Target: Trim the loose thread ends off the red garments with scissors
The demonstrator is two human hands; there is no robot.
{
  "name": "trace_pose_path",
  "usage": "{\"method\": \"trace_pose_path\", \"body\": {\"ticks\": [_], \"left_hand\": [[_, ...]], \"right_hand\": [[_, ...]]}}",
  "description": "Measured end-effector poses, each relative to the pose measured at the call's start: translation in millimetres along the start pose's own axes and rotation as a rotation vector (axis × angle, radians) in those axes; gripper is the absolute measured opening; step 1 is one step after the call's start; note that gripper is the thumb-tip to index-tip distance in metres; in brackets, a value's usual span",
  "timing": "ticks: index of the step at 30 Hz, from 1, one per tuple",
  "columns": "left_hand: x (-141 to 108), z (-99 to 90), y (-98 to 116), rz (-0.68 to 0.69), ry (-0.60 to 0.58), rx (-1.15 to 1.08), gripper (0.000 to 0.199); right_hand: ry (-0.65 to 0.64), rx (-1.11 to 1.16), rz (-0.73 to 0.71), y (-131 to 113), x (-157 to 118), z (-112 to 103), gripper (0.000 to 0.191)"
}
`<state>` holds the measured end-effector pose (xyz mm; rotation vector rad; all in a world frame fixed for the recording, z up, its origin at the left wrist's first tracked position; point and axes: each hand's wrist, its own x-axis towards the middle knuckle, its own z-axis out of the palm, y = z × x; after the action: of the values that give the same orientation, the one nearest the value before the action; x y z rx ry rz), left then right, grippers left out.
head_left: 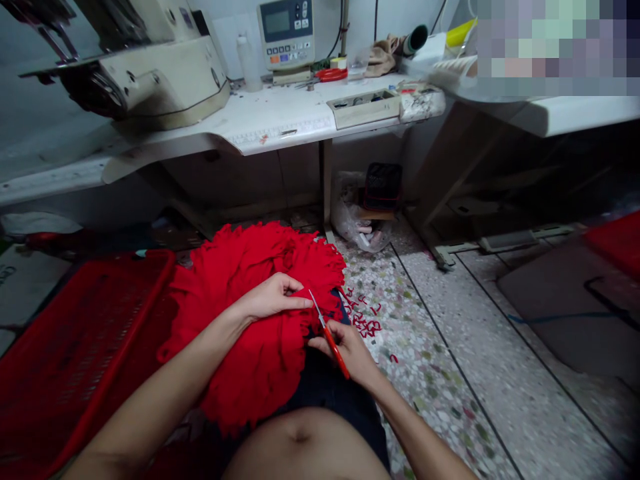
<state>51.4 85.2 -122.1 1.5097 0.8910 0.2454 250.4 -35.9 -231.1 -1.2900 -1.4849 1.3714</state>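
The right grip [346, 353] wraps firmly round red-handled scissors [331, 343], the blades rising just beside the left grip [273, 298], which pinches the edge of red knit fabric [260, 363] draped over the lap [320, 383]. A red plastic crate [85, 333] sits alongside; snipped red scraps [364, 319] litter the terrazzo floor [440, 380]. A slipping blade could nick the left fingers [300, 302] or bite too deep into the fabric.

Grey digital control panel [286, 33]: screen and keypad; key labels too small to read;
Printed ruler strip [280, 131] on the white bench [250, 110]: tick marks visible; numerals too blurred to read;
Pale sheet [20, 287] at far left: dark lettering, cut off by the frame; unreadable
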Motion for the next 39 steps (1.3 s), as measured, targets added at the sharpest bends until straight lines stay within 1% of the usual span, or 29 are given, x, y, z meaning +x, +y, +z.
{"method": "trace_pose_path", "body": {"ticks": [4, 10, 14, 17, 20, 23, 25, 26, 27, 28, 29, 30, 31, 32, 33, 35, 36, 37, 39], "left_hand": [[1.8, 0.7, -2.2, 0.0, -0.027, 0.022, 0.039], [4.1, 1.8, -4.5, 0.005, -0.028, 0.045, 0.038], [4.1, 2.3, -0.9, 0.019, -0.056, 0.116, 0.036], [5.9, 3.3, 2.6, 0.02, -0.118, 0.152, 0.033], [8.7, 5.2, 5.0, 0.024, -0.169, 0.138, 0.032], [6.8, 4.7, 7.5, 0.056, -0.174, 0.167, 0.03], [-0.5, 0.0, 9.9, 0.109, -0.176, 0.225, 0.029], [-6.1, -4.0, 11.2, 0.12, -0.199, 0.248, 0.029], [-12.5, -8.9, 12.5, 0.101, -0.243, 0.252, 0.029], [-19.0, -14.4, 13.6, 0.049, -0.304, 0.236, 0.03], [-25.0, -20.0, 14.6, -0.023, -0.361, 0.203, 0.031], [-29.5, -25.2, 15.2, -0.092, -0.382, 0.164, 0.033], [-31.9, -29.6, 15.5, -0.135, -0.35, 0.134, 0.034], [-31.7, -32.8, 15.4, -0.142, -0.259, 0.121, 0.035], [-28.7, -34.6, 14.6, -0.111, -0.124, 0.13, 0.036], [-15.7, -34.2, 11.1, 0.013, 0.178, 0.207, 0.034], [-6.8, -32.4, 8.3, 0.074, 0.286, 0.277, 0.033], [2.6, -29.9, 5.1, 0.119, 0.355, 0.366, 0.032], [20.0, -24.0, -1.8, 0.152, 0.431, 0.536, 0.03]], "right_hand": [[0.031, 0.032, 0.034, 9.5, -3.6, 2.9, 0.054], [-0.094, 0.049, -0.008, 6.9, -13.6, -0.7, 0.044], [-0.111, 0.067, -0.025, 1.8, -13.6, -2.6, 0.044], [-0.09, 0.102, -0.064, -2.5, -8.9, -2.2, 0.044], [-0.054, 0.123, -0.077, -1.8, -3.6, 1.3, 0.046], [0.015, 0.131, -0.039, 7.4, -3.3, 7.1, 0.052], [0.056, 0.131, -0.012, 16.6, -8.0, 10.2, 0.055], [0.067, 0.133, -0.003, 21.1, -11.5, 11.0, 0.056], [0.077, 0.139, 0.007, 25.1, -15.5, 11.1, 0.056], [0.088, 0.152, 0.021, 28.5, -19.5, 10.7, 0.056], [0.103, 0.174, 0.042, 31.1, -23.0, 9.7, 0.055], [0.12, 0.203, 0.072, 32.9, -25.7, 8.3, 0.055], [0.138, 0.235, 0.107, 33.8, -27.3, 6.8, 0.055], [0.156, 0.263, 0.143, 33.9, -27.6, 5.3, 0.055], [0.17, 0.287, 0.171, 33.3, -26.7, 4.0, 0.055], [0.193, 0.308, 0.199, 30.9, -22.1, 2.7, 0.054], [0.201, 0.309, 0.199, 29.5, -19.1, 2.9, 0.054], [0.208, 0.309, 0.194, 28.2, -16.3, 3.6, 0.055], [0.209, 0.31, 0.185, 27.2, -12.0, 5.8, 0.054]]}}
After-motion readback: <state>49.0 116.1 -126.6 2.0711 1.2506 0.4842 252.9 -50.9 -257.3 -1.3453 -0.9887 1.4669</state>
